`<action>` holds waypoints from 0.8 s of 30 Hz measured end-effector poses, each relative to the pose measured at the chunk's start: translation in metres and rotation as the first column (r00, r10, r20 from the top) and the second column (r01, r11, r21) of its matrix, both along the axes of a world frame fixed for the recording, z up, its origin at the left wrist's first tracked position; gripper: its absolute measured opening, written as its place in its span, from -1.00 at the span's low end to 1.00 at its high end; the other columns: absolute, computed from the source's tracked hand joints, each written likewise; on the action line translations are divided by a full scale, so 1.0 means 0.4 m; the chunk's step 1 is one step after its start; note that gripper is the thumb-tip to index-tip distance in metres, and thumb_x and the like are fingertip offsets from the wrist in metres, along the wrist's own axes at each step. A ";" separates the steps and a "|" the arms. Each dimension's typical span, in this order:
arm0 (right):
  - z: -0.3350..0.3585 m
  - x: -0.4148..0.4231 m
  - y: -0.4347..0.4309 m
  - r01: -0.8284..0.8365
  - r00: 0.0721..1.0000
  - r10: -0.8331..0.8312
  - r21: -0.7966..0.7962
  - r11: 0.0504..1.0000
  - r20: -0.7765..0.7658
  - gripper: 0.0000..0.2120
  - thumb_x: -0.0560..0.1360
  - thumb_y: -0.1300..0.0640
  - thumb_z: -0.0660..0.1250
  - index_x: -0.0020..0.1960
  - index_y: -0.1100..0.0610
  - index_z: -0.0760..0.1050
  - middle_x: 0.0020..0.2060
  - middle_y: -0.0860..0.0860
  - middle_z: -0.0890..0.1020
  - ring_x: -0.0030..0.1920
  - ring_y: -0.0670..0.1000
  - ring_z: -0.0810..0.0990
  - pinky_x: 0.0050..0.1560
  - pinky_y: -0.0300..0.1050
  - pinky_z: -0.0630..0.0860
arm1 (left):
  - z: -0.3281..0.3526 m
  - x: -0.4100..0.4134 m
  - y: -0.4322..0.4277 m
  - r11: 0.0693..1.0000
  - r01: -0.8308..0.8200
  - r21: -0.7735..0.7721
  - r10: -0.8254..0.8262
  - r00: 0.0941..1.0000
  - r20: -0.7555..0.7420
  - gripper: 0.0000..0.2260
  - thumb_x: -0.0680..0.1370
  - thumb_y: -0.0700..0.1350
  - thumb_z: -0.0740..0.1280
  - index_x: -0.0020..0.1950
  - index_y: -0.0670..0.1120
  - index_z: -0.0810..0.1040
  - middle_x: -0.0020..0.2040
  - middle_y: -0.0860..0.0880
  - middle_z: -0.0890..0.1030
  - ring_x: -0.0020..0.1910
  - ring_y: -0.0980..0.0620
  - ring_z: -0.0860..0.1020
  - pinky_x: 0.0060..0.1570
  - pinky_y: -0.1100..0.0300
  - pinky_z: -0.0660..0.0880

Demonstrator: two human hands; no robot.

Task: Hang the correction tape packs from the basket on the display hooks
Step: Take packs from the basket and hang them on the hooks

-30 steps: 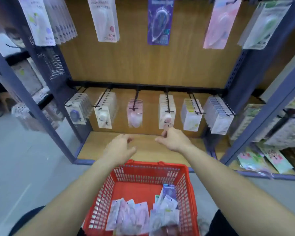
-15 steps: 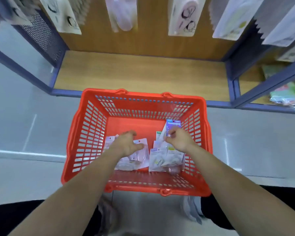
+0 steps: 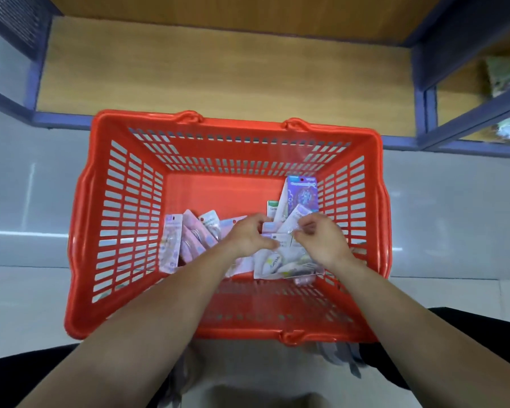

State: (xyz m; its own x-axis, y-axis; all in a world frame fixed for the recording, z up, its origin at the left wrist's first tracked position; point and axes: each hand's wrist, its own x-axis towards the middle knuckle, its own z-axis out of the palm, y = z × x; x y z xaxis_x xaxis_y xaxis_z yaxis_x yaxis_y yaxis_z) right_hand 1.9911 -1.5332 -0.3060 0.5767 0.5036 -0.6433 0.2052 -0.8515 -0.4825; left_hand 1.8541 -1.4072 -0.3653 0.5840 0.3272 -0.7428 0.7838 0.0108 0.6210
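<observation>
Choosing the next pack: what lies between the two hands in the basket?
Head view: white packs lie between left hand and right hand; both hold them.

Basket [image 3: 115, 219]: red plastic, slotted walls, open top, upright on the floor. All packs lie in the floor half toward 6 o'clock. Pink packs [image 3: 186, 242]: flat, overlapping in a fan at 8 o'clock. White packs [image 3: 270, 262]: loose pile at 5 o'clock; left hand [image 3: 248, 240] and right hand [image 3: 321, 242] each pinch one. Purple pack [image 3: 304, 195]: stands on edge at 3 o'clock, leaning on the wall.
</observation>
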 end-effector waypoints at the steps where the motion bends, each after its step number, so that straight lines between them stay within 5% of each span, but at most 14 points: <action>1: -0.001 0.001 -0.001 0.022 1.000 -0.022 0.010 1.000 -0.008 -0.81 0.53 0.20 0.43 0.14 0.18 0.59 0.01 0.04 0.65 0.06 0.04 0.63 0.12 -0.14 0.50 | -0.005 0.002 -0.002 1.000 -0.022 -0.009 0.022 1.000 0.003 -0.48 0.44 -0.13 0.60 0.35 -0.04 0.51 -0.06 0.11 0.51 0.02 0.06 0.49 -0.09 0.26 0.34; 4: -0.006 0.003 -0.007 0.062 0.998 -0.062 0.029 0.998 -0.009 -0.84 0.55 0.26 0.37 0.12 0.16 0.58 -0.05 -0.02 0.63 -0.01 -0.01 0.60 -0.07 -0.31 0.44 | -0.013 0.008 -0.013 0.997 -0.063 -0.051 0.064 0.998 0.029 -0.49 0.40 -0.08 0.62 0.26 0.03 0.49 -0.07 0.12 0.53 0.00 0.05 0.51 -0.09 0.22 0.42; 8: -0.011 0.001 -0.015 0.101 0.994 -0.099 0.059 0.993 -0.036 -0.83 0.54 0.30 0.33 0.09 0.11 0.56 -0.07 -0.06 0.61 -0.02 -0.05 0.60 -0.14 -0.45 0.39 | -0.003 0.033 -0.042 0.995 -0.030 -0.092 0.040 0.994 0.099 -0.41 0.38 -0.01 0.63 0.30 0.14 0.42 0.29 0.02 0.53 0.25 0.02 0.51 0.28 0.07 0.47; 13: -0.008 0.004 -0.017 0.147 0.987 -0.138 0.122 0.982 -0.082 -0.82 0.54 0.34 0.34 0.06 0.10 0.55 -0.02 -0.01 0.63 0.04 -0.01 0.61 0.13 -0.20 0.48 | 0.003 0.045 -0.039 0.990 -0.131 -0.053 0.137 0.983 0.121 -0.59 0.44 -0.17 0.57 0.20 0.04 0.50 -0.01 0.01 0.62 -0.09 0.07 0.58 -0.15 0.28 0.50; 16: -0.013 0.006 -0.018 0.159 0.986 -0.149 0.134 0.978 -0.078 -0.79 0.54 0.33 0.34 0.14 0.14 0.55 0.00 -0.01 0.60 0.05 0.02 0.61 0.17 -0.11 0.51 | 0.014 0.026 -0.008 0.986 -0.153 -0.061 0.159 0.980 0.117 -0.62 0.44 -0.22 0.55 0.16 0.01 0.51 -0.05 -0.06 0.65 -0.18 0.04 0.60 -0.16 0.19 0.56; 20: -0.024 0.007 -0.002 0.128 0.990 -0.120 0.121 0.984 -0.076 -0.64 0.51 0.30 0.39 0.30 0.18 0.50 0.05 0.00 0.58 0.08 0.06 0.60 0.22 0.01 0.53 | 0.045 -0.028 0.053 0.977 -0.212 -0.019 0.213 0.973 0.089 -0.69 0.45 -0.25 0.53 0.09 -0.01 0.52 -0.13 0.00 0.61 -0.22 0.04 0.55 -0.35 0.35 0.47; 24: -0.047 -0.025 0.042 0.130 0.975 -0.111 0.090 0.987 -0.193 -0.57 0.51 0.15 0.46 0.35 0.14 0.48 0.16 0.06 0.62 0.12 0.06 0.62 0.24 0.04 0.54 | 0.081 -0.089 0.120 0.918 -0.397 -0.004 0.396 0.915 0.071 -0.69 0.46 -0.26 0.53 0.12 -0.07 0.54 -0.12 -0.02 0.62 -0.19 0.01 0.57 -0.24 0.26 0.53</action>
